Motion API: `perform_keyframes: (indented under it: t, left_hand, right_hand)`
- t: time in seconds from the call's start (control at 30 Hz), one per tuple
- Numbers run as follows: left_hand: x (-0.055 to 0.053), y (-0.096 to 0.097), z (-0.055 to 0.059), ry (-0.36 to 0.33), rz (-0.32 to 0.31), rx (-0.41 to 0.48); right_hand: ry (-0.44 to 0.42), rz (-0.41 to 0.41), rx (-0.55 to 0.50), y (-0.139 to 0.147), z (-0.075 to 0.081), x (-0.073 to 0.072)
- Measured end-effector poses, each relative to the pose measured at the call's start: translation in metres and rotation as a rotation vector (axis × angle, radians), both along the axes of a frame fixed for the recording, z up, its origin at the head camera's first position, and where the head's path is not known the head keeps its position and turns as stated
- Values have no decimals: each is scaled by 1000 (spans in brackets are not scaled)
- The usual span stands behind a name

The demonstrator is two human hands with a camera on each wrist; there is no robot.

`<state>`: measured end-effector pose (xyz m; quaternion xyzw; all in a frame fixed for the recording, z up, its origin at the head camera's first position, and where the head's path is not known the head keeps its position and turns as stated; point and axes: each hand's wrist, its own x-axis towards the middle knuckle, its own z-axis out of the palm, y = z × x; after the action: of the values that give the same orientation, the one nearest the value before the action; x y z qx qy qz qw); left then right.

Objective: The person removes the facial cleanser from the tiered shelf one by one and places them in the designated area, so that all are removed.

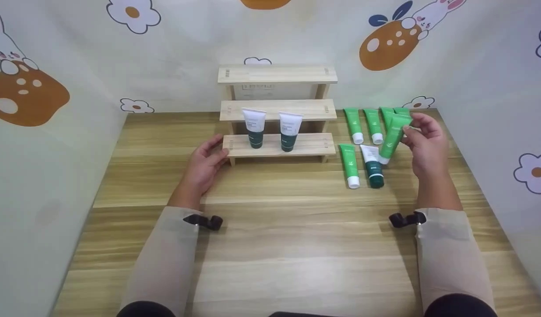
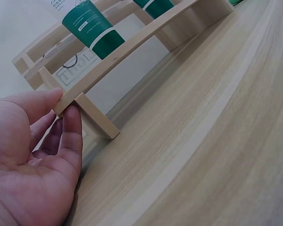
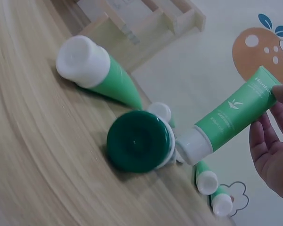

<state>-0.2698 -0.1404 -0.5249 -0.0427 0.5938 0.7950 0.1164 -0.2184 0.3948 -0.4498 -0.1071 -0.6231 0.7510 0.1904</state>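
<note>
My right hand (image 1: 429, 143) pinches a green tube (image 1: 394, 139) by its upper end, its white cap pointing down. In the right wrist view the same green tube (image 3: 236, 114) hangs tilted above other tubes. My left hand (image 1: 204, 165) grips the left end of the lowest step of a three-tier wooden shelf (image 1: 277, 74); in the left wrist view the thumb is on the step (image 2: 127, 49) and fingers curl beneath. Two white and dark-green tubes, one on the left (image 1: 254, 128) and one on the right (image 1: 289, 132), stand cap down on that step.
Right of the shelf several green tubes lie on the wooden table (image 1: 297, 246), including a front one (image 1: 350, 165) and a back one (image 1: 353, 125). A white and dark-green tube (image 1: 373, 167) lies among them. A patterned cloth (image 1: 187, 57) hangs behind the table.
</note>
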Motion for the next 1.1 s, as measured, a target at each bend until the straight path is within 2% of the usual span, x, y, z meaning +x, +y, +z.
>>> perform_keyframes:
  t: [0.4, 0.7, 0.9, 1.1]
  left_hand:
    - [0, 1, 0, 10, -9, 4]
    - [0, 1, -1, 7, 0, 13]
    - [-1, 0, -1, 1, -2, 10]
    - [-1, 0, 0, -1, -14, 9]
  right_hand:
    - [-85, -11, -91, 22, -21, -1]
    - [-227, 3, -49, 31, -30, 0]
    - [-257, 53, 16, 33, -39, -3]
    - [-277, 65, 59, 33, -47, -3]
